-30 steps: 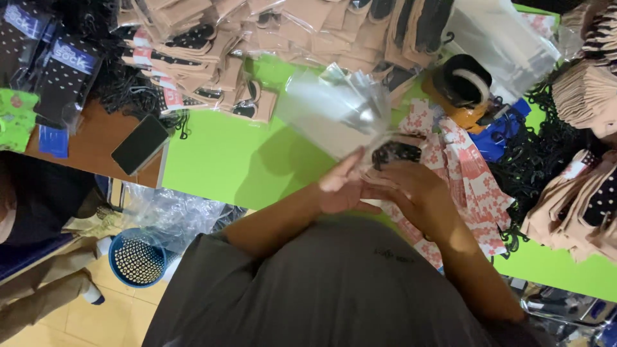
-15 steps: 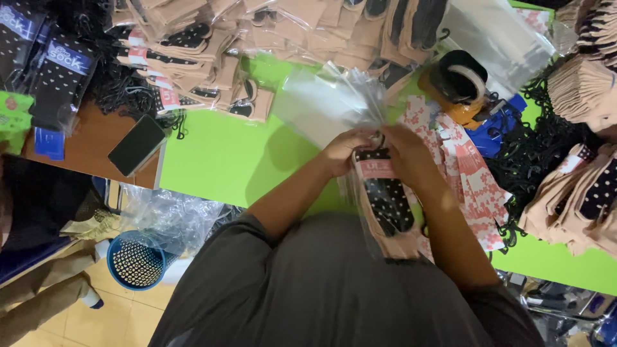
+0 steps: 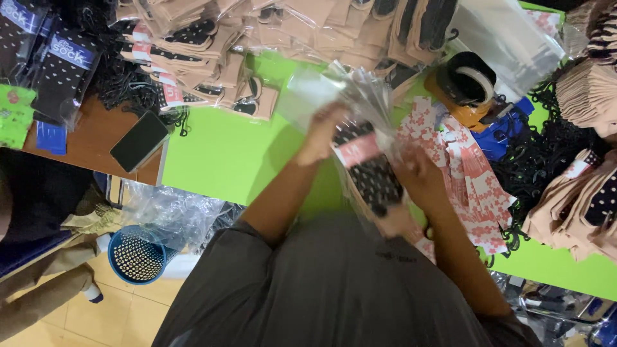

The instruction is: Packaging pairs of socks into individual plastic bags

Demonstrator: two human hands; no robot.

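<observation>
Item: black dotted sock pair with pink band (image 3: 369,170), clamped low in my right hand (image 3: 421,183); my left hand (image 3: 324,132) pinches the clear plastic sleeve (image 3: 350,96) just above its fingertips. Best handled by keeping the sleeve mouth spread, feeding the banded end straight in.

Single head view, looking steeply down from above the person's torso, sitting close over the green table (image 3: 218,160), floor showing at near left.
</observation>
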